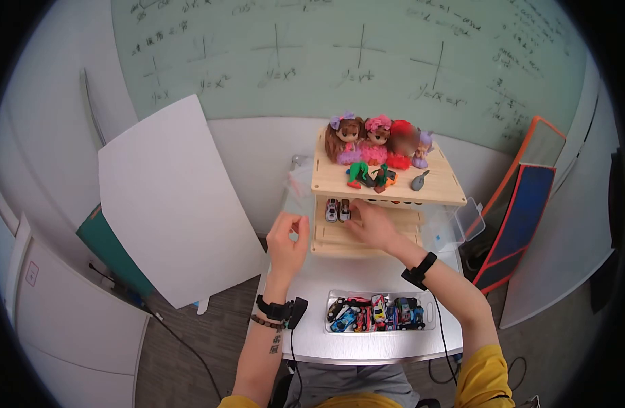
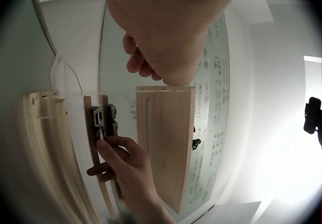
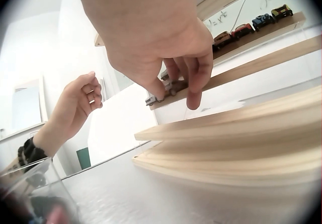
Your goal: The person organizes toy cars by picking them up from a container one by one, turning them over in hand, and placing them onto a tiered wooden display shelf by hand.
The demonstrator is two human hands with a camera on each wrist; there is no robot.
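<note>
My right hand (image 1: 371, 226) reaches into the lower level of a wooden shelf (image 1: 387, 189). Its thumb and fingers pinch a small toy car (image 1: 345, 209) at the left end of a narrow wooden ledge. Just left of it stands a white toy car (image 1: 332, 210) with dark windows. In the right wrist view the fingers partly hide the held car. My left hand (image 1: 288, 239) hovers in front of the shelf's left side, fingers loosely curled and holding nothing. From the left wrist view, the right thumb (image 2: 108, 151) lies against the car.
Farther back on a ledge, several toy cars (image 3: 242, 30) stand in a row. Dolls (image 1: 377, 139) and small figures (image 1: 372, 177) occupy the shelf's top. A clear tray (image 1: 429, 315) full of toy cars lies on the silver table (image 1: 292, 340). Clear plastic boxes (image 1: 448, 228) stand right of the shelf.
</note>
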